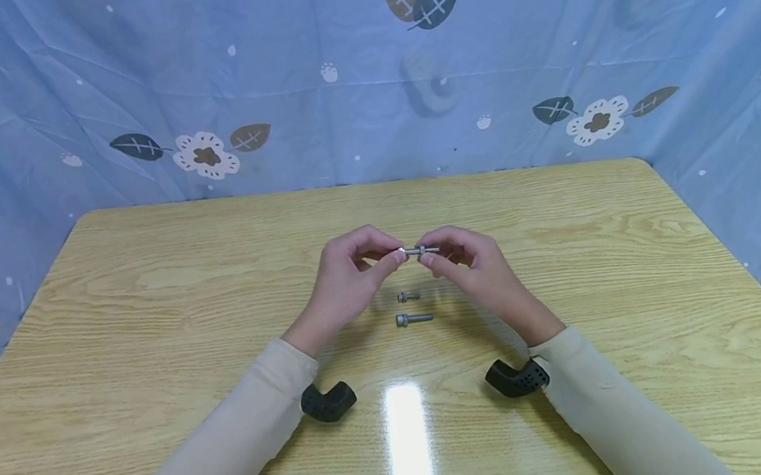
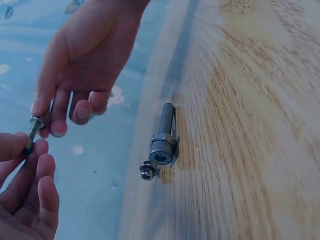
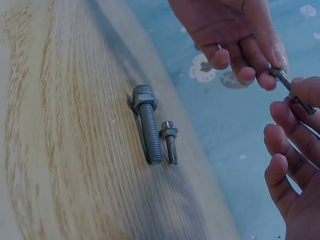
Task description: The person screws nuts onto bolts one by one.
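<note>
Between both hands a steel bolt (image 1: 411,252) is held roughly level above the table. My left hand (image 1: 346,280) pinches its head end between thumb and finger. On the threaded shank sits a nut (image 3: 294,97), and the thumb and finger of my right hand (image 1: 480,261) pinch it. Bolt thread shows past the nut in the right wrist view. Below the hands, two more bolts lie on the wood: a small bolt (image 3: 171,145) and, nearer to me, a larger socket-head bolt (image 3: 149,127). Each has a nut run up close to its head.
The wooden table (image 1: 177,319) spreads out on both sides of my arms. A blue patterned cloth (image 1: 324,72) hangs behind it. Black curved mounts (image 1: 330,403) stick out inward from both wrists, low over the tabletop.
</note>
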`<state>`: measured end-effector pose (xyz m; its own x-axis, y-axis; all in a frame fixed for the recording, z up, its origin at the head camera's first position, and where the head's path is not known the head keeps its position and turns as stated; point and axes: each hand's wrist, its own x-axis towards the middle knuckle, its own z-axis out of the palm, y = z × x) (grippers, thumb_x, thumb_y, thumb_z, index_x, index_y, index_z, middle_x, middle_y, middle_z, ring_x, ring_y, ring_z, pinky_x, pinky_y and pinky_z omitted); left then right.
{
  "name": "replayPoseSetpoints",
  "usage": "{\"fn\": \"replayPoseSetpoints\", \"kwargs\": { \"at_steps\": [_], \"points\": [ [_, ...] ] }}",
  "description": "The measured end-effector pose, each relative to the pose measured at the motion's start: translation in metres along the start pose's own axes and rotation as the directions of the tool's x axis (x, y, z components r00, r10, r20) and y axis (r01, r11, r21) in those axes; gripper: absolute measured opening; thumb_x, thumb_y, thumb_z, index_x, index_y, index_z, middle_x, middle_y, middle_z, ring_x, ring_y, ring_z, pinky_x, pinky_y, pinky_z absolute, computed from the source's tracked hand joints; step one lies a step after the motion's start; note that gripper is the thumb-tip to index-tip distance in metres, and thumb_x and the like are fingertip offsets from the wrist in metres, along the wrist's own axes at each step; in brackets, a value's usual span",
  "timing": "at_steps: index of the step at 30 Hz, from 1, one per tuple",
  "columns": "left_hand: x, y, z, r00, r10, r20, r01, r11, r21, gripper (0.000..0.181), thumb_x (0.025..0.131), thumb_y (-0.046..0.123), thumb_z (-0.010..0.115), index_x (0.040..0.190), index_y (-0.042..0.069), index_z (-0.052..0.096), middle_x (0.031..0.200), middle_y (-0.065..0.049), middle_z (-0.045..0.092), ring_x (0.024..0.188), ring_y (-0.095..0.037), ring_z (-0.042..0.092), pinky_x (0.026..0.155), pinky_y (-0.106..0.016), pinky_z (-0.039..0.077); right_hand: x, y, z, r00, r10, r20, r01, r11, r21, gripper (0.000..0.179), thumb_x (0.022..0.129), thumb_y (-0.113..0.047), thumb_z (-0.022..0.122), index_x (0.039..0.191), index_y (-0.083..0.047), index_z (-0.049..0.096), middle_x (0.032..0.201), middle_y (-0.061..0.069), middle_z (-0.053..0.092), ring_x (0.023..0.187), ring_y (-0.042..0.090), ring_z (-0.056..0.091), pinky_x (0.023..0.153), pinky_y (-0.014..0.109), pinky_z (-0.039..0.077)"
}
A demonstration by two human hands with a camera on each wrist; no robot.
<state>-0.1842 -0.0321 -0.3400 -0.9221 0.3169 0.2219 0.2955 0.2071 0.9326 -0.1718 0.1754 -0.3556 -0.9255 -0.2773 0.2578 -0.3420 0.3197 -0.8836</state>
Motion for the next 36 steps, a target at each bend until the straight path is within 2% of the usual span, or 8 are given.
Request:
{"fn": "replayPoseSetpoints", "kwargs": {
  "at_steps": [8, 14, 19, 25, 30, 36],
  "points": [
    [0.0003, 0.0007, -0.0002, 1.0, -0.01, 0.0, 0.01, 1.0, 0.013, 0.004, 0.089, 0.015, 0.07, 0.093, 0.015, 0.072, 0.091, 0.0, 0.072, 0.085, -0.011, 0.066, 0.064, -0.028, 0.053, 0.0006, 0.0, -0.0008, 1.0, -0.003, 0.019, 0.003, 1.0, 0.011, 0.019, 0.099, -0.017, 0.055, 0.111, -0.006, 0.065, 0.098, 0.012, 0.067, 0.076, 0.019, 0.057, 0.071, 0.035, 0.051],
    [0.0012, 0.0013, -0.0013, 1.0, -0.013, -0.004, 0.013, 1.0, 0.012, 0.006, 0.09, 0.015, 0.07, 0.095, 0.015, 0.072, 0.092, -0.002, 0.073, 0.086, -0.012, 0.066, 0.064, -0.027, 0.052, 0.0016, -0.0003, -0.0012, 0.999, -0.051, -0.007, 0.051, 0.999, 0.017, 0.027, 0.093, -0.009, 0.062, 0.12, -0.007, 0.061, 0.112, 0.008, 0.062, 0.08, 0.014, 0.059, 0.07, 0.027, 0.051],
    [0.0018, 0.0019, -0.0014, 1.0, -0.019, -0.001, 0.019, 1.0, 0.008, 0.005, 0.09, 0.015, 0.07, 0.095, 0.014, 0.072, 0.093, -0.002, 0.072, 0.086, -0.012, 0.065, 0.064, -0.027, 0.052, 0.002, -0.001, -0.0012, 0.996, -0.091, -0.023, 0.091, 0.995, 0.035, 0.025, 0.09, -0.002, 0.064, 0.115, -0.005, 0.062, 0.107, 0.009, 0.063, 0.079, 0.012, 0.058, 0.069, 0.026, 0.051],
    [0.0013, 0.0032, -0.0014, 1.0, -0.021, -0.001, 0.021, 1.0, -0.001, 0.005, 0.09, 0.014, 0.07, 0.093, 0.015, 0.072, 0.091, -0.001, 0.072, 0.084, -0.012, 0.065, 0.064, -0.029, 0.053, 0.0025, -0.0016, -0.0014, 0.999, -0.046, -0.013, 0.046, 0.998, 0.042, 0.018, 0.093, -0.008, 0.062, 0.111, -0.007, 0.064, 0.102, 0.005, 0.064, 0.079, 0.018, 0.059, 0.07, 0.029, 0.052],
    [0.0018, 0.0024, -0.001, 1.0, -0.017, 0.0, 0.017, 1.0, -0.002, 0.004, 0.09, 0.015, 0.069, 0.093, 0.016, 0.072, 0.091, -0.001, 0.072, 0.085, -0.012, 0.065, 0.064, -0.029, 0.053, 0.0025, -0.002, -0.0014, 1.0, 0.01, 0.009, -0.011, 0.999, 0.044, 0.017, 0.099, -0.015, 0.055, 0.109, -0.006, 0.065, 0.094, 0.01, 0.064, 0.078, 0.026, 0.058, 0.07, 0.035, 0.052],
    [0.0022, 0.0017, -0.0008, 1.0, -0.02, -0.004, 0.02, 1.0, 0.003, 0.005, 0.09, 0.015, 0.069, 0.094, 0.016, 0.072, 0.091, 0.0, 0.072, 0.084, -0.012, 0.066, 0.063, -0.028, 0.052, 0.0042, -0.0013, -0.0012, 0.999, -0.037, -0.006, 0.037, 0.997, 0.063, 0.023, 0.095, -0.007, 0.059, 0.118, -0.005, 0.06, 0.106, 0.01, 0.061, 0.076, 0.019, 0.059, 0.066, 0.032, 0.051]
  ]
}}
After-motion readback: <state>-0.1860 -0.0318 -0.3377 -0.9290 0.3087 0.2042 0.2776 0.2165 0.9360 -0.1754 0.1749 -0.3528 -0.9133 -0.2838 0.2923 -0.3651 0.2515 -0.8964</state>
